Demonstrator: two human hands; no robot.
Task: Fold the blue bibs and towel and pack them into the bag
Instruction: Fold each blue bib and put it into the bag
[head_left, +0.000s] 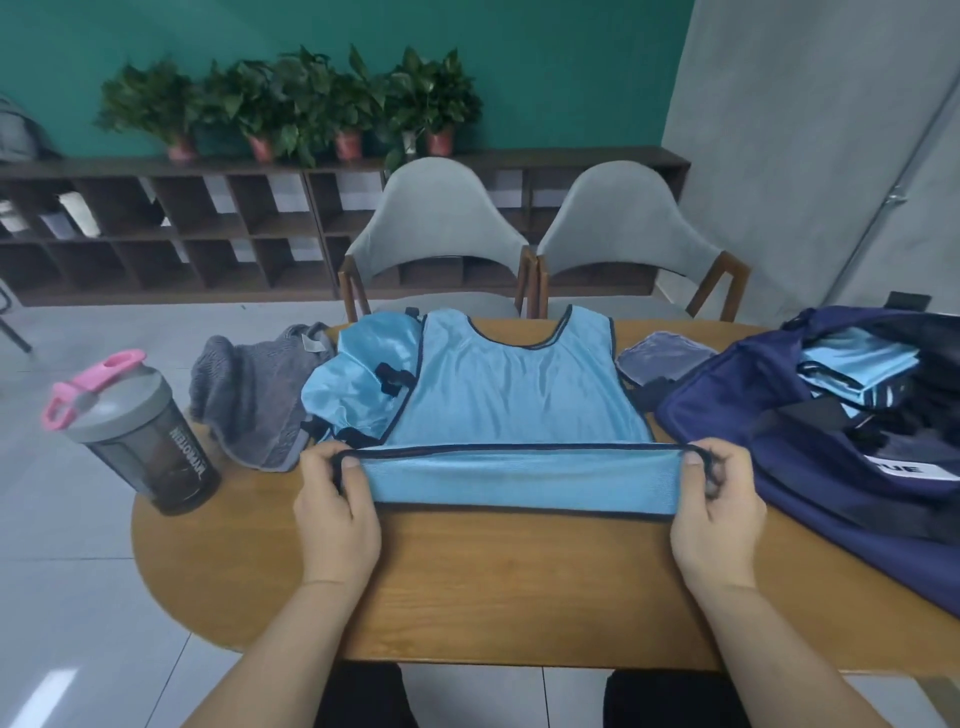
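On the round wooden table, straight ahead of me, a light blue bib lies spread flat with its neck hole at the far side. I have its near hem by both corners. My left hand pinches the left corner, thumb on top and fingers curled under the dark edging. My right hand pinches the right corner the same way. Between them the hem is pulled taut and its top layer is raised a little, so I see inside the bib.

Touching the bib's left edge, another blue bib lies bunched up, and a crumpled grey towel sits just left of that. A dark bottle with a grey lid and pink loop stands at the near left edge of the table. To the right, the navy bag lies open with folded blue bibs inside. A small greyish pouch rests between the spread bib and the bag.
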